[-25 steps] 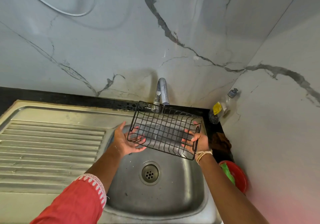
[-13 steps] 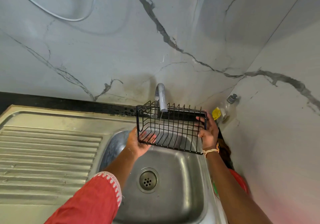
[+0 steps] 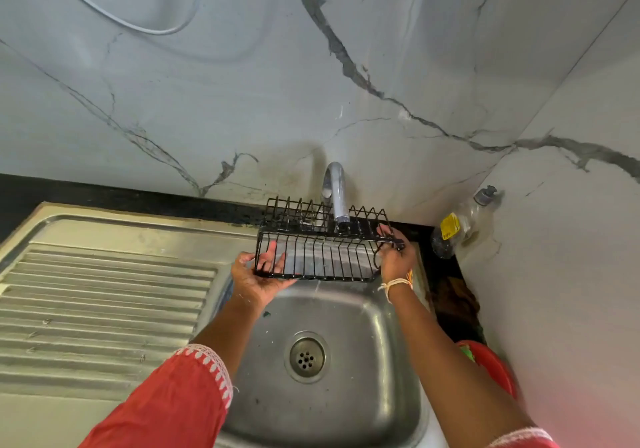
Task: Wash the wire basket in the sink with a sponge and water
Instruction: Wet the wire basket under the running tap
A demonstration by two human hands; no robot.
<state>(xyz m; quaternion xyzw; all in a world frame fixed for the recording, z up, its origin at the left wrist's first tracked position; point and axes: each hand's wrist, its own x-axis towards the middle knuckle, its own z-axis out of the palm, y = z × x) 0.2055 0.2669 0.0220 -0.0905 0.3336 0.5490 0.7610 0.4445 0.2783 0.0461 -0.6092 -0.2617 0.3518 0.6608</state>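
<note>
A black wire basket (image 3: 322, 250) hangs in the air over the back of the steel sink (image 3: 349, 409), right under the tap spout (image 3: 335, 191). My left hand (image 3: 258, 279) grips its left end from below, fingers through the wires. My right hand (image 3: 394, 257) holds its right end. The basket is tipped, its open side facing the wall. No water stream is clearly visible. I see no sponge in either hand.
A ribbed steel drainboard (image 3: 104, 302) lies to the left. A clear soap bottle (image 3: 460, 226) leans in the right corner by the marble wall. A red bowl (image 3: 491, 368) with something green in it sits at the right of the sink. The drain (image 3: 306, 357) is open.
Both hands have lifted the basket up and back toward the tap and tipped it from lying flat to standing nearly on edge.
</note>
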